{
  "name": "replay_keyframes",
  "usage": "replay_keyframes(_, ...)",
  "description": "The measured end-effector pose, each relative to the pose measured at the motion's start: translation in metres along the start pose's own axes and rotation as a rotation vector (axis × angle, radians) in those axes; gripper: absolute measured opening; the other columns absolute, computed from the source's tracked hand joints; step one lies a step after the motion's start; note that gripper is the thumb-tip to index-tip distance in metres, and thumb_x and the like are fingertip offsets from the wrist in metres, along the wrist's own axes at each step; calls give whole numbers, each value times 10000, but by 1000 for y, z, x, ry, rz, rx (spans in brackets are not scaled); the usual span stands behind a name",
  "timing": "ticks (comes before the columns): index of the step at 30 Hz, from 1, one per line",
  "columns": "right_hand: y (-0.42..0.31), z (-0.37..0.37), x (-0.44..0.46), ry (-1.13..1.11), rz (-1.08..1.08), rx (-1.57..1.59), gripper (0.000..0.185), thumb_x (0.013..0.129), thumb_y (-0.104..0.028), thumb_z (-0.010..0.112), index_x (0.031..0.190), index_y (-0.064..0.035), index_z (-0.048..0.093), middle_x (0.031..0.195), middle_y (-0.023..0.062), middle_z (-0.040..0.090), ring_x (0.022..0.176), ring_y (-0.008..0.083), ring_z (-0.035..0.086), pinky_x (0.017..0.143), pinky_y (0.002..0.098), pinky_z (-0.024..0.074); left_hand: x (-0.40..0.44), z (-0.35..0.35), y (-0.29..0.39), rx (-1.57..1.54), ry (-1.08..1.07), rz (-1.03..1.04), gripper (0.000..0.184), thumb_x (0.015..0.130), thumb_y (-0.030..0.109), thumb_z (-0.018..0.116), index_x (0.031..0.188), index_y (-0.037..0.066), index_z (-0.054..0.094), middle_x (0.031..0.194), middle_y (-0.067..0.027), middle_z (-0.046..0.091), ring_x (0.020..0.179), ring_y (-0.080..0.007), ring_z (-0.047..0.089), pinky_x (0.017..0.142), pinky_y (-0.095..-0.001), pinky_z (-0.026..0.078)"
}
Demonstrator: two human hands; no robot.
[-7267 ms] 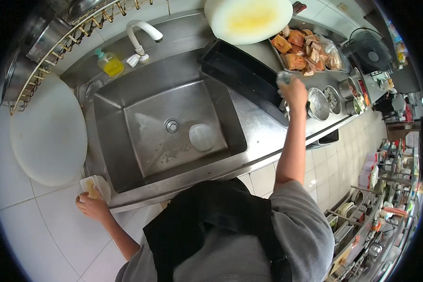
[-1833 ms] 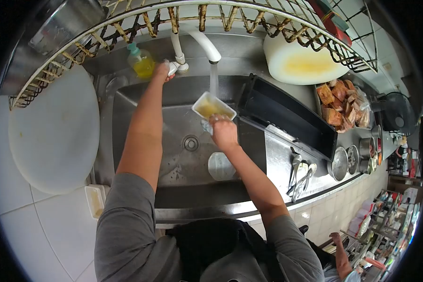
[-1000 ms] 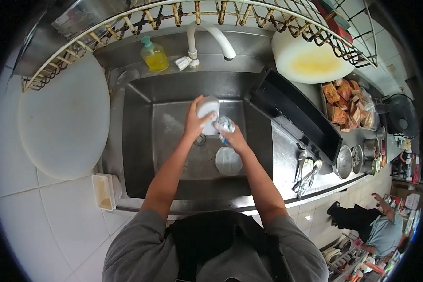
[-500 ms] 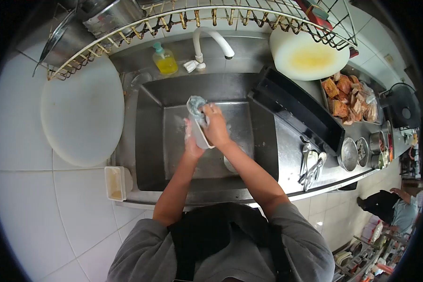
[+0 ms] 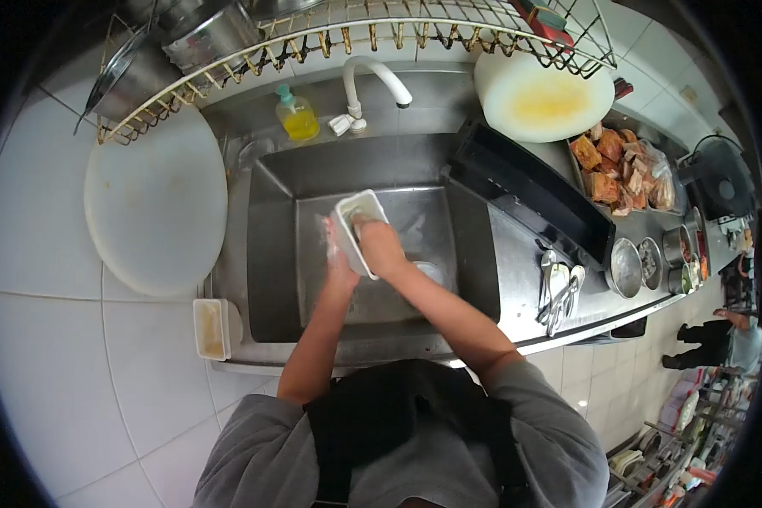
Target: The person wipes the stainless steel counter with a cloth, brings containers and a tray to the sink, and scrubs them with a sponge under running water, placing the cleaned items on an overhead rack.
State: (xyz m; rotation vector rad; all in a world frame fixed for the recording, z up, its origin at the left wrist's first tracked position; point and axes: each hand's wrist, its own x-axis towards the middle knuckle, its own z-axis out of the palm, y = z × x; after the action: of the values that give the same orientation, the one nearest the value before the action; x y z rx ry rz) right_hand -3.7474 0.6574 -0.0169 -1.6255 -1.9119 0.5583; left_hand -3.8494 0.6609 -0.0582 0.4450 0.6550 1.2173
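Over the sink (image 5: pixel 313 296), my left hand (image 5: pixel 339 261) grips a white rectangular plastic container (image 5: pixel 369 203) from its left side. The container is tilted, with its opening facing up toward me. My right hand (image 5: pixel 379 245) reaches into it, fingers curled and partly hidden by the wall. A greyish-green scouring pad, plain to see in the earlier view, is now mostly hidden under those fingers. Suds show on my left fingers. A similar white container (image 5: pixel 213 330) stands on the sink's left front corner.
A white faucet (image 5: pixel 354 93) and a soap bottle (image 5: pixel 297 117) stand behind the sink. A long black tray (image 5: pixel 533 190) leans over its right edge. Spoons (image 5: pixel 559 292), metal bowls (image 5: pixel 625 267) and meat pieces (image 5: pixel 614 169) lie right. A wire rack (image 5: pixel 356 30) hangs above. A person (image 5: pixel 720 343) stands far right.
My right hand has pushed deeper into the container, taking the scouring pad from its far end to inside it. The container has turned so its opening shows more. The head view has shifted slightly.
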Motion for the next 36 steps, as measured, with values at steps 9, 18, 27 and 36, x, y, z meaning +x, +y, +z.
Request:
replay_keyframes(9, -7, -23, 12, 394, -91, -25, 140, 697, -34, 647, 814, -1, 578, 793, 232, 610, 741, 395, 615, 630, 451, 498, -9, 24, -6, -136, -1, 159, 699, 937, 617, 339, 1392, 88, 378, 1396, -87, 426, 1288, -232, 406, 1081, -386, 322)
replay_keyframes(18, -6, -25, 11, 365, -25, -148, 93, 780, -97, 561, 820, -33, 616, 733, 175, 634, 714, 330, 657, 614, 415, 528, -4, 42, 3, 43, -11, 129, 686, 931, 633, 334, 1362, 104, 416, 1325, -82, 490, 1219, -245, 478, 1034, -392, 379)
replay_keyframes(27, 10, -31, 0, -315, -197, -204, 157, 738, -127, 610, 804, -7, 687, 832, 193, 662, 792, 338, 661, 691, 407, 533, 4, 11, 12, 104, -57, -2, 757, 878, 682, 388, 1369, 107, 423, 1329, -94, 500, 1195, -285, 497, 1024, -442, 396)
replay_keyframes(36, -28, -81, 8, 217, -246, 3, 319, 728, -89, 651, 1030, -10, 587, 1002, 197, 596, 940, 356, 601, 778, 421, 499, 11, -20, 1, -210, -27, -12, 755, 848, 711, 414, 1368, 166, 442, 1358, -66, 490, 1233, -281, 475, 1028, -460, 401)
